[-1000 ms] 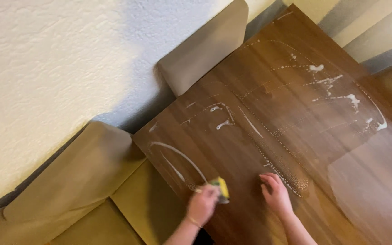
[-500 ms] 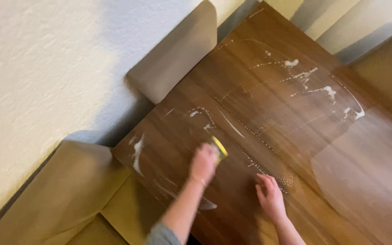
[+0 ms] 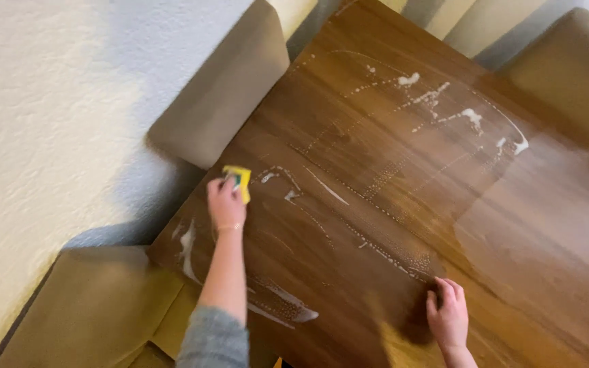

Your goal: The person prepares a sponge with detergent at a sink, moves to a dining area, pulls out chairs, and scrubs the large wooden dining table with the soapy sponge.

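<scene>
— Down at five o'clock, what is the right hand doing?

— It is lying open, fingers loosely curled, palm pressing on the wooden table near the closest edge, holding nothing.

— And over toward nine o'clock?

— The left hand is reaching out on a grey sleeve, gripping a yellow sponge and pressing it on the table close to the left edge.

— What is lying around it?

— White foam streaks are trailing at seven o'clock beside the forearm, and more foam is sitting at one o'clock, far across. A padded chair is standing at eight o'clock, another chair back at eleven against the wall.
</scene>
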